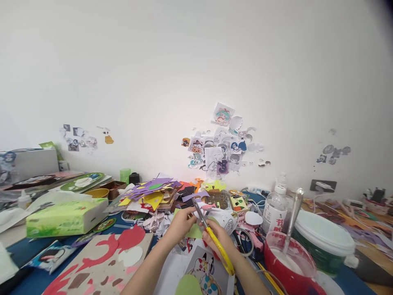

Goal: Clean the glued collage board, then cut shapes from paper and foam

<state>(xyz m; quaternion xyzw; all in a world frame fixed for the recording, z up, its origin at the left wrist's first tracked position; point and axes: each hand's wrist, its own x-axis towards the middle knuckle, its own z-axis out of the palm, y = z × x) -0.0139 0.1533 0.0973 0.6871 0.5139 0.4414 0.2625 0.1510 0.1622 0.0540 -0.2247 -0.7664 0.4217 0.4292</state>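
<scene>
My right hand [219,237] is closed round a pair of scissors [221,250] with yellow handles. Their metal blades point up and away from me, toward the paper heap. Beside them, the fingers of my left hand [183,223] are pinched together at the edge of a piece of light green paper [194,232]. The fingertips are partly hidden, so the exact grip is hard to see. Below both hands lies a printed sheet [204,266] with a cartoon drawing, and a rounded light green cutout [188,285] overlaps its lower part.
A heap of coloured paper scraps [153,196] spreads behind my hands. On the left are a green tissue pack [66,217] and a board with red cutouts [123,246]. To the right stand a red bowl [288,260], a clear bottle [274,211] and a white-lidded tub [324,233].
</scene>
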